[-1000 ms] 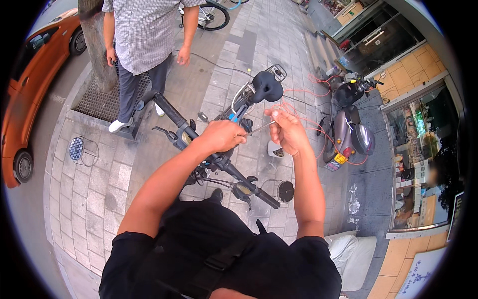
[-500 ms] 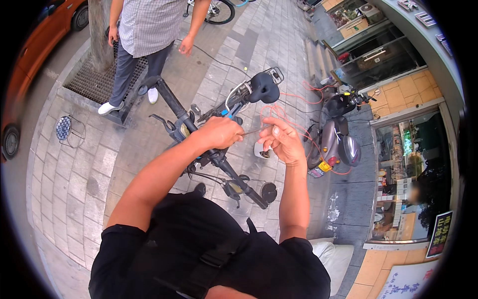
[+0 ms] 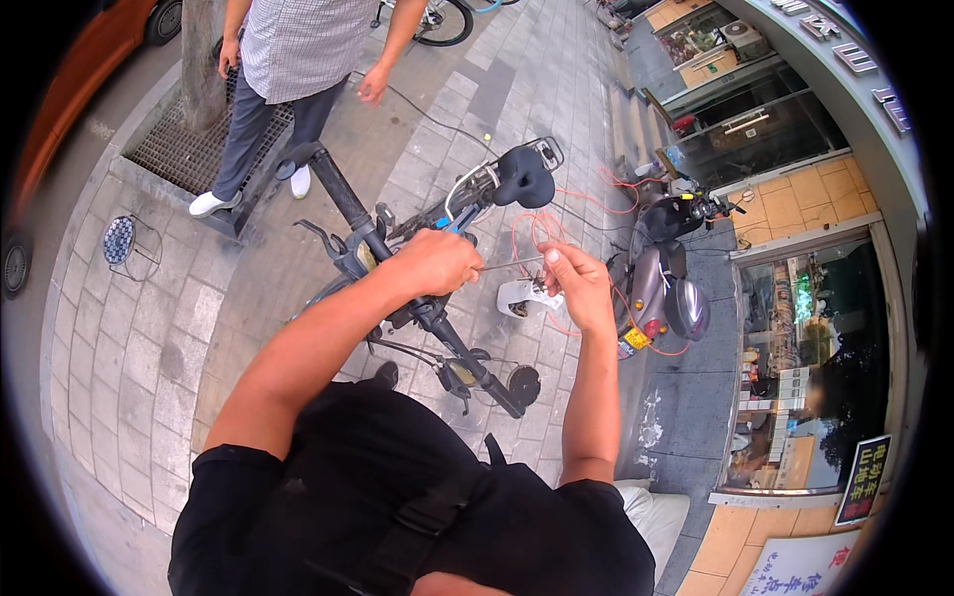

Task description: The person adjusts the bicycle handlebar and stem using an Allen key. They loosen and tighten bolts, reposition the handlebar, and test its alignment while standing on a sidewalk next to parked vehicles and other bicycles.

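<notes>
My left hand (image 3: 437, 264) is closed in a fist around one end of a thin metal rod (image 3: 512, 264). Its handle, if it has one, is hidden in the fist. The thumb and fingers of my right hand (image 3: 578, 283) pinch the rod's other end, so it spans the gap between both hands. Under them stands a bicycle with a black handlebar (image 3: 350, 204), a black saddle (image 3: 525, 179) and some blue parts by the frame. The left hand is above the handlebar's middle and hides part of the bike.
A white container (image 3: 515, 294) with dark contents is on the paving beyond the hands. An orange hose (image 3: 586, 196) winds toward a parked scooter (image 3: 651, 288) at right. Another person (image 3: 303, 50) stands ahead at left. A small round stool (image 3: 119, 240) stands at far left.
My right hand's loosely spread fingers have closed into a pinch on the rod's end. My left hand keeps its grip. The whole view has shifted slightly.
</notes>
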A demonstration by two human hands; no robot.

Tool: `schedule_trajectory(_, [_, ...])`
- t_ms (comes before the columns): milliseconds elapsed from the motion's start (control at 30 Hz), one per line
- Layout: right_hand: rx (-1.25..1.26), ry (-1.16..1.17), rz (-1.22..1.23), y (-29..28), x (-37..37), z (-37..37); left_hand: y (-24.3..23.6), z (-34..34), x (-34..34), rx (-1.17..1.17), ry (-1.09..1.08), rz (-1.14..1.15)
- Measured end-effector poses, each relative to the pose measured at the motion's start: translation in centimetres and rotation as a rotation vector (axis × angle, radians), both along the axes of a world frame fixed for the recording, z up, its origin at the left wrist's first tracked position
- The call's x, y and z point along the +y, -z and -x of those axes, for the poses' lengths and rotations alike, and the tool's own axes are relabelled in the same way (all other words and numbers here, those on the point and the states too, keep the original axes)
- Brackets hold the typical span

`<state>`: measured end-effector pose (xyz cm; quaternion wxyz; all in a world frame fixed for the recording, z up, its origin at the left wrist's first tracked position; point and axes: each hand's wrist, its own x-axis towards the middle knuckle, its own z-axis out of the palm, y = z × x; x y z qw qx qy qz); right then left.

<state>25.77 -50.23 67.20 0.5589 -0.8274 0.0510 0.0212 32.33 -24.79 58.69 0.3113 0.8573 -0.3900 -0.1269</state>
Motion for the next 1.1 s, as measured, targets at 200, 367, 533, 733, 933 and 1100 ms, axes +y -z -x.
schedule_trajectory(200, [0.018, 0.062, 0.09, -1.8, 1.9, -0.5, -0.7, -0.3, 0.0, 0.038, -0.015, -0.038])
schedule_trajectory(367, [0.075, 0.044, -0.565, 0.1, 4.2, 0.1, -0.1, 0.1, -0.1, 0.009, -0.017, 0.025])
schedule_trajectory(533, [0.044, 0.014, -0.118, 1.3, 1.5, -1.8, -0.2, 0.0, -0.3, 0.012, -0.013, 0.029])
schedule_trajectory(733, [0.231, 0.236, -0.535, 0.0, 3.2, -3.4, 0.2, -0.2, -0.1, -0.046, -0.058, 0.037])
schedule_trajectory(933, [-0.121, -0.1, -0.071, 0.3, 1.3, -0.1, -0.6, -0.1, -0.2, 0.005, -0.026, -0.027])
schedule_trajectory(1100, [-0.048, -0.018, -0.032, -0.8, 2.1, 0.1, -1.0, 0.1, -0.1, 0.006, -0.024, -0.033])
